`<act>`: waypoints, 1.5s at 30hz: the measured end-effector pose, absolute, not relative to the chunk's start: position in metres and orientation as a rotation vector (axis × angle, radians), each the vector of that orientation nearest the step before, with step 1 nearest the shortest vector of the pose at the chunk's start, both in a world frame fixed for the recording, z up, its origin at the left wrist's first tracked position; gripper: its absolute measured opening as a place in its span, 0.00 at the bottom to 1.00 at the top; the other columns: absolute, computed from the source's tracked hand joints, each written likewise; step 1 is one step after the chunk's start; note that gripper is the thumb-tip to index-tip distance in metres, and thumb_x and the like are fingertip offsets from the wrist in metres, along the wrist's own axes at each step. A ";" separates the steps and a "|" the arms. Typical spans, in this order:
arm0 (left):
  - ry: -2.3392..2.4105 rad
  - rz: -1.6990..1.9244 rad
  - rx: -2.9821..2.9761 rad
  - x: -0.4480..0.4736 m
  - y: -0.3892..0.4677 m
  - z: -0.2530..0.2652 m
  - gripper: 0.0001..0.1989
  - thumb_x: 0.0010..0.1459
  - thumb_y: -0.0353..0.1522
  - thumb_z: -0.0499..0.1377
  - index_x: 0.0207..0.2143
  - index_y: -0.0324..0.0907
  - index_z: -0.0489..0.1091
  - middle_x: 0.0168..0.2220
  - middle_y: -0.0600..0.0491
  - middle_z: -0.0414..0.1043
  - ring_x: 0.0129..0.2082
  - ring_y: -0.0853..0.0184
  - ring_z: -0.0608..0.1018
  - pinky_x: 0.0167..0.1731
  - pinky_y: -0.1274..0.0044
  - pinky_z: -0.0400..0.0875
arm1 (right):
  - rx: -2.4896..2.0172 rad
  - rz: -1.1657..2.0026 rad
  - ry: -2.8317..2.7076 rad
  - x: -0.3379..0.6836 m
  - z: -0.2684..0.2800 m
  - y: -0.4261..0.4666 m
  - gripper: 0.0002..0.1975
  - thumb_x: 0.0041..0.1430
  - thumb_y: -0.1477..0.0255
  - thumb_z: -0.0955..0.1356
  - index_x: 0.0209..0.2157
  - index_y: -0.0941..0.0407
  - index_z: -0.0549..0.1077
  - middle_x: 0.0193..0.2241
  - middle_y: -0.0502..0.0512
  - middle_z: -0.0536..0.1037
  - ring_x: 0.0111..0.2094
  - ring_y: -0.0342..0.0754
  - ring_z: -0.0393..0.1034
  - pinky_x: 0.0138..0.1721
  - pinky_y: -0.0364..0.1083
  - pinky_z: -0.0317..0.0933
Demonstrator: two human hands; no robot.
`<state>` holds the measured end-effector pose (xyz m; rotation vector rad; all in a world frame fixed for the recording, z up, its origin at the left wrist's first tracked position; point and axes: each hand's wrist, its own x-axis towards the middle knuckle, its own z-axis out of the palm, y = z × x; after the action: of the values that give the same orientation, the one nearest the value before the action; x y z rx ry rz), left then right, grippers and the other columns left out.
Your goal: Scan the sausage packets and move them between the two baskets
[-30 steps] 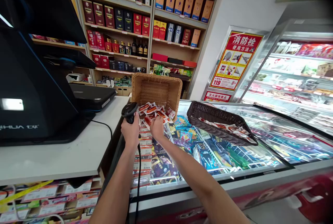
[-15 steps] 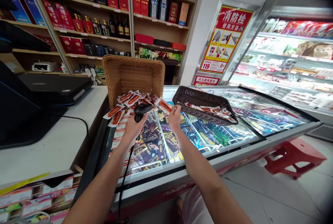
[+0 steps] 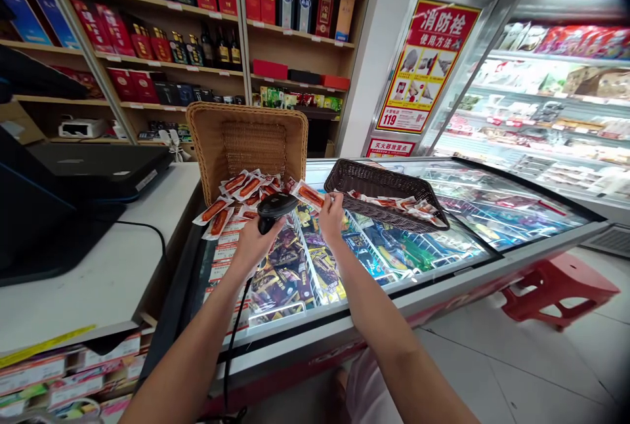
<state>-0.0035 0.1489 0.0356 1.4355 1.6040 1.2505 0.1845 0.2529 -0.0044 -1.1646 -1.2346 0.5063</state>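
Observation:
My left hand (image 3: pixel 258 243) is closed round the handle of a black barcode scanner (image 3: pixel 275 204), its head turned toward the right. Between the fingers of my right hand (image 3: pixel 331 217) is one end of a packaged sausage (image 3: pixel 309 195), held just beyond the scanner head. A light brown wicker basket (image 3: pixel 197 148) lies tipped on its side behind, with several more packaged sausages (image 3: pixel 249 186) spilling from its mouth. To the right sits a dark brown wicker basket (image 3: pixel 384 178) holding more of these packs. The scanner's cable runs down past my left forearm.
Both baskets rest on a glass-topped freezer (image 3: pixel 315 319) full of packaged goods. On the left stands a white counter (image 3: pixel 88 247) with black checkout equipment (image 3: pixel 98 168). Shelves of boxes and bottles line the back. A red stool (image 3: pixel 561 289) is on the floor at right.
The scanner in my left hand has shifted slightly right, closer to the sausage pack. My right hand keeps its hold on the pack. The whole view has moved a little.

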 end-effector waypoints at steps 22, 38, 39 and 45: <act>1.622 1.261 1.400 -0.007 0.147 0.038 0.26 0.51 0.57 0.64 0.23 0.46 0.63 0.13 0.57 0.65 0.15 0.66 0.68 0.19 0.75 0.60 | -0.999 0.754 -0.826 0.184 -0.012 0.277 0.13 0.70 0.54 0.58 0.42 0.50 0.56 0.29 0.51 0.77 0.25 0.51 0.77 0.27 0.49 0.71; 1.542 1.928 0.839 -0.060 0.151 0.067 0.28 0.42 0.53 0.72 0.26 0.43 0.65 0.18 0.59 0.66 0.15 0.72 0.66 0.15 0.78 0.59 | -0.930 0.973 -0.921 0.171 -0.002 0.253 0.12 0.62 0.66 0.68 0.44 0.52 0.63 0.43 0.53 0.79 0.35 0.46 0.80 0.43 0.49 0.74; 1.516 2.029 0.756 -0.068 0.151 0.069 0.27 0.42 0.53 0.72 0.27 0.43 0.65 0.17 0.60 0.65 0.14 0.73 0.66 0.15 0.78 0.59 | -0.978 0.970 -1.033 0.162 -0.003 0.245 0.12 0.62 0.65 0.68 0.44 0.52 0.65 0.43 0.53 0.79 0.33 0.46 0.79 0.41 0.48 0.74; 1.505 2.443 0.461 -0.094 0.153 0.071 0.22 0.50 0.49 0.68 0.30 0.43 0.65 0.18 0.62 0.63 0.13 0.73 0.65 0.14 0.79 0.59 | -1.203 0.702 -1.778 0.081 0.010 0.206 0.04 0.62 0.71 0.69 0.39 0.53 0.75 0.42 0.55 0.83 0.40 0.50 0.79 0.44 0.48 0.70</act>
<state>-0.0942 0.1531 0.0705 0.4605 1.5048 2.4434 0.0807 0.2058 0.0095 -1.2035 -1.7783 0.7023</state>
